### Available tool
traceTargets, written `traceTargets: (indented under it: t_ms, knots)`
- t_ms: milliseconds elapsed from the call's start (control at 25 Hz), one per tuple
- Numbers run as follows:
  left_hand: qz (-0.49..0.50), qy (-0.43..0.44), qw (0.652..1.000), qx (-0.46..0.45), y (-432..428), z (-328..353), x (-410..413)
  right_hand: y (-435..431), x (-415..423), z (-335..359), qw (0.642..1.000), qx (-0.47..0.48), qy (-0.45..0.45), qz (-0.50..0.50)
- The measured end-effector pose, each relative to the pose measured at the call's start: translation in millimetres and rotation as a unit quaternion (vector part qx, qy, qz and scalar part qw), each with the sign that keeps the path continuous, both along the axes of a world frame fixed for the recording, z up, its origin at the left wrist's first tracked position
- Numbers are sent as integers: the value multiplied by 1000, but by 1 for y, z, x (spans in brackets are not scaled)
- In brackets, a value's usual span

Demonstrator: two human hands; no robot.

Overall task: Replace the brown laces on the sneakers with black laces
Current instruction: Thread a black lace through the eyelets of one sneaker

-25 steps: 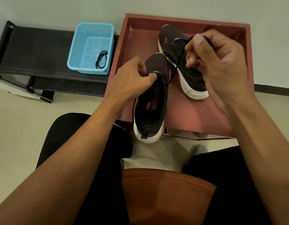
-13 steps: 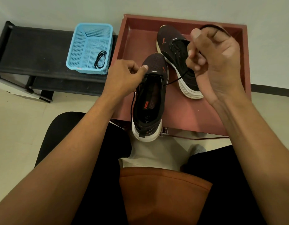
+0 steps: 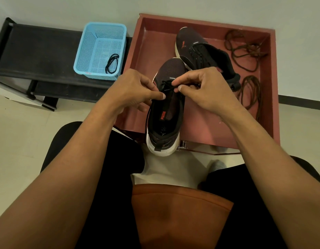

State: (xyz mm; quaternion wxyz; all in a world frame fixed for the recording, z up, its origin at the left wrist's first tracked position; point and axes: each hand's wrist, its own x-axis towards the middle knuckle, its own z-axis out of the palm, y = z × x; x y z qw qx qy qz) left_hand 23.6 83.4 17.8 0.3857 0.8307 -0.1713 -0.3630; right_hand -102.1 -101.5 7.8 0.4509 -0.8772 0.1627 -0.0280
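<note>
Bare forearms, black trousers — and a rust-orange shirt hem over the lap.

Light blue perforated plastic basket sits on the right end of a low black slatted bench, just beside the left wall of a shallow reddish-brown square tray. Bench and tray both back onto a pale plain wall. Pale tiled floor. Dark skirting strip right of the tray. Small metal latch on the tray's near edge.
</note>
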Motion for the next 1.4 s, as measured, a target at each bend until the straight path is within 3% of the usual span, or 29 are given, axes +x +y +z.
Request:
traceTargets:
  t_ms: [240, 880, 1400]
  knots:
    - [25, 47, 998, -22, 1, -2, 6, 16, 7, -5, 995, -103, 1, -8]
    - [51, 94, 994, -1, -1, -4, 9, 29, 6, -11, 998, -61, -9, -33]
    - [54, 108, 992, -20, 1, -1, 9, 52, 6, -21, 984, -128, -24, -122]
